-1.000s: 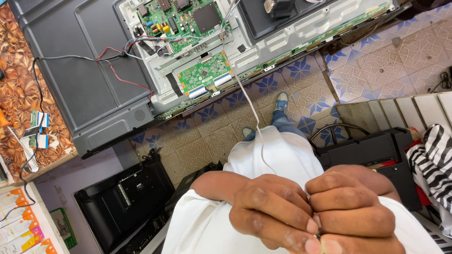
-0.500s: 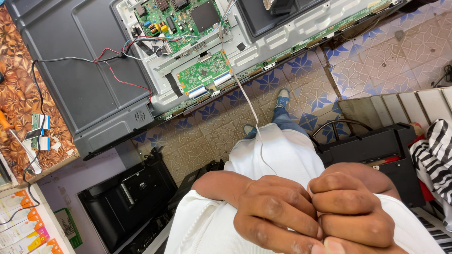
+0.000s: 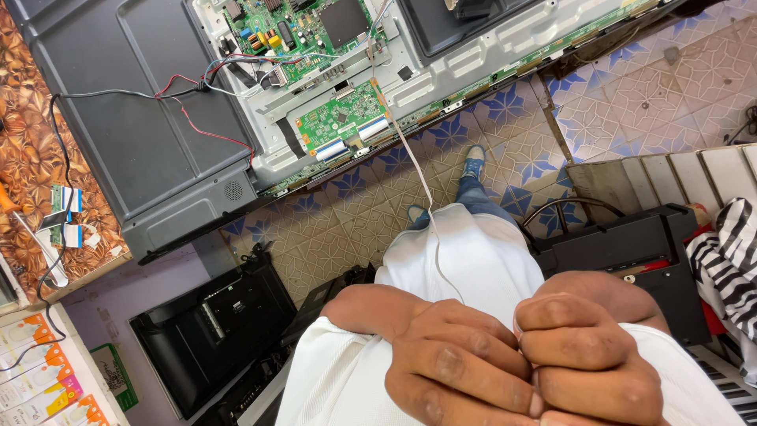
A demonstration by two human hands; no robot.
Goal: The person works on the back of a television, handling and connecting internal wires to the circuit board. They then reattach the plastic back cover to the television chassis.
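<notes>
Cable: thin white cable (image 3: 426, 197) runs from the opened television's boards down over the tiled floor and across the person's white shirt, ending between the two hands at the bottom of the view.
Left hand: left hand (image 3: 457, 359) is curled into a loose fist, fingers (image 3: 441, 367) folded inward and pressed against the other hand; the cable's end vanishes at its knuckles, so I cannot tell whether it actually pinches the cable.
Right hand: right hand (image 3: 587, 355) is closed too, fingers bent tight, touching the left hand along the knuckles; the cable passes just beside its index finger, grip not visible.
Television: large flat television (image 3: 158, 134) lies back-up with its rear cover partly off, showing a green main board (image 3: 300, 28) and a smaller green driver board (image 3: 343, 118) with two flat ribbon connectors.
Wires: red and black wires (image 3: 189, 87) trail across the dark back panel.
Floor: patterned tile floor (image 3: 646, 87), blue and beige.
Nearby: black television shell (image 3: 217, 335) at lower left, black casing (image 3: 631, 252) at right, striped cloth (image 3: 729, 260) at the far right edge.
</notes>
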